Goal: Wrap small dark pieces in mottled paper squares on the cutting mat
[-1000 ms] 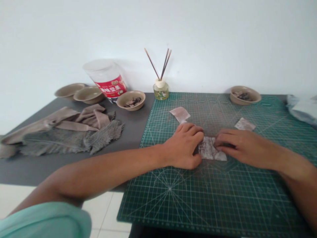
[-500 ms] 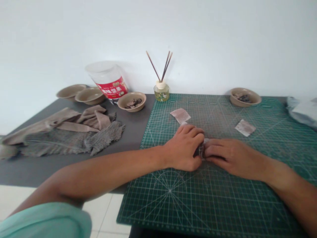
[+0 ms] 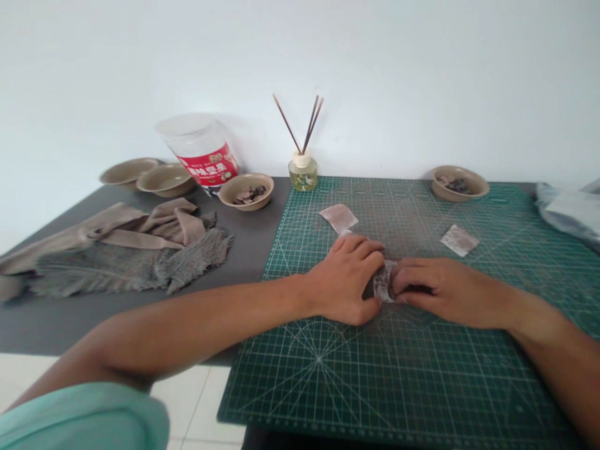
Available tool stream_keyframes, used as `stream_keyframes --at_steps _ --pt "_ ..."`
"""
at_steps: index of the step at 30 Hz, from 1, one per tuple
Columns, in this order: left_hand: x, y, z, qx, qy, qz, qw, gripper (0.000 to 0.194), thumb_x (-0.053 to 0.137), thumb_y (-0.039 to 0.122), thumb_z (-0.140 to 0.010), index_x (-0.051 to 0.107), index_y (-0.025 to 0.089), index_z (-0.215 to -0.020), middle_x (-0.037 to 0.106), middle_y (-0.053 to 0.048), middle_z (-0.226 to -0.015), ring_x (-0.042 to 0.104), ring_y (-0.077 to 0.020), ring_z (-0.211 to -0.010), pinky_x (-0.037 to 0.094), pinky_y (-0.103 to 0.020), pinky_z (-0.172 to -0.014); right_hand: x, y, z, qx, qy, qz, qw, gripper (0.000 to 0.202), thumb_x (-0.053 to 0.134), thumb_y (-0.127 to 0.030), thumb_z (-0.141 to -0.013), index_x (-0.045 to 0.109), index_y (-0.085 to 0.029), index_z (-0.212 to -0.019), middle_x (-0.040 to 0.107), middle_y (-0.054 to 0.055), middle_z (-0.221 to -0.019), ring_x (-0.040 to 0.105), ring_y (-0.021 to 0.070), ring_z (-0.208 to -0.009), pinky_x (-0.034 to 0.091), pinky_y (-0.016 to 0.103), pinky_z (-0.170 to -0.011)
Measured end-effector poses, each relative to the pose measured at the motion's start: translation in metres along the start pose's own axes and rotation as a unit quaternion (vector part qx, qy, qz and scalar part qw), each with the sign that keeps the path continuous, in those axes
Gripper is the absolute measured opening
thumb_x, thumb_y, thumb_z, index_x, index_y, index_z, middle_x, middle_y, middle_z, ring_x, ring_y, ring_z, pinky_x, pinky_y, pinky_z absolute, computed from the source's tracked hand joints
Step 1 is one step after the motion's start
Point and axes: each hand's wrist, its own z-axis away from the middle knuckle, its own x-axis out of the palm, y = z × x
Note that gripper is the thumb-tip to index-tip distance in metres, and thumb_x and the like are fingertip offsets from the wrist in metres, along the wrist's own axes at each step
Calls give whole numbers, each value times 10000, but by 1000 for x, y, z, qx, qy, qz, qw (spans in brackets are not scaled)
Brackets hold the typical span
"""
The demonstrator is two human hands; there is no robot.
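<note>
Over the green cutting mat (image 3: 403, 375), my left hand (image 3: 349, 278) rests with curled fingers on the left side of a small whitish packet with dark contents (image 3: 384, 282). My right hand (image 3: 434, 289) pinches the packet's right edge with thumb and fingers. Part of the packet is hidden under both hands. Beyond my left hand lies a flat pale brown square packet (image 3: 339, 217), with a bit of white showing by my knuckles. A second such packet (image 3: 460, 240) lies behind my right hand.
A bowl of dark pieces (image 3: 247, 191) stands left of a reed diffuser (image 3: 303, 171); another bowl (image 3: 460, 184) is at the back right. A clear tub (image 3: 199, 153), stacked-looking bowls (image 3: 129, 173), crumpled cloths (image 3: 135, 250) and a plastic bag (image 3: 569, 209) lie farther out.
My right hand has shifted slightly away from my left, and its fingers have changed their hold. More of the packet between the hands now shows. The whole view has moved slightly.
</note>
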Motion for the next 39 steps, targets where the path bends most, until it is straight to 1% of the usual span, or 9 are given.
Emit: stream_keyframes --at_steps 3,8,15,22,28,31,34,36,39 --pt "0 0 0 10 12 14 1000 477 660 387 -796 577 172 -1213 594 -142 -1405 459 -347 -1343 353 -530 -1148 -2 2 0 -2 -4 -6 1000 114 587 -252 -979 694 -244 -937 702 7 -973 669 184 -856 492 325 -781" --pt "-4 1 3 51 -2 19 999 315 594 336 -876 633 178 -1146 698 -101 -1155 577 -288 -1154 407 -462 -1061 -2 2 1 0 -3 -3 1000 125 580 -232 -981 696 -243 -936 700 -1 -944 669 175 -833 485 310 -762" --pt "-4 1 2 44 -10 13 999 359 659 413 -867 656 180 -1140 678 -89 -1242 566 -279 -1153 397 -453 -1055 -2 4 -1 2 1 -21 1000 99 615 -263 -969 704 -241 -934 703 -2 -937 669 178 -844 479 310 -768" --pt "0 -6 2 61 -27 -4 998 334 543 472 -1009 673 205 -1161 719 -51 -1223 593 -245 -1129 385 -427 -1034 -3 4 -1 9 -6 -28 1000 101 612 -249 -965 709 -246 -940 701 -9 -941 661 175 -847 467 307 -774" --pt "2 -7 3 77 -10 -3 997 315 502 459 -1038 685 223 -1138 733 -31 -1251 607 -239 -1124 362 -437 -1040 -3 8 -2 19 -21 -26 999 103 613 -274 -976 706 -244 -942 686 -8 -955 652 172 -858 458 310 -780" --pt "0 -6 3 72 -8 7 997 252 542 352 -988 695 217 -1136 730 -43 -1247 612 -250 -1111 380 -441 -1026 -3 9 -1 21 -21 -27 999 105 617 -290 -978 708 -251 -945 687 -11 -954 652 173 -862 457 311 -784" --pt "-3 -6 4 64 -9 25 998 357 577 216 -840 685 195 -1179 709 -66 -1270 612 -265 -1120 402 -450 -1021 -4 9 0 16 -21 -26 999 101 618 -291 -980 706 -253 -949 691 -16 -957 653 172 -873 458 311 -795" --pt "-4 -6 5 55 -5 33 998 449 571 193 -784 665 176 -1223 669 -89 -1338 595 -280 -1170 405 -463 -1033 -4 9 1 16 -20 -25 999 102 617 -293 -981 704 -251 -948 691 -14 -961 653 173 -878 458 313 -796" --pt "-4 -6 6 28 1 32 999 516 575 214 -778 627 165 -1290 603 -116 -1425 553 -311 -1233 402 -498 -1045 -4 8 1 21 -20 -22 999 113 610 -302 -986 702 -249 -945 691 -8 -956 654 178 -866 458 318 -782"
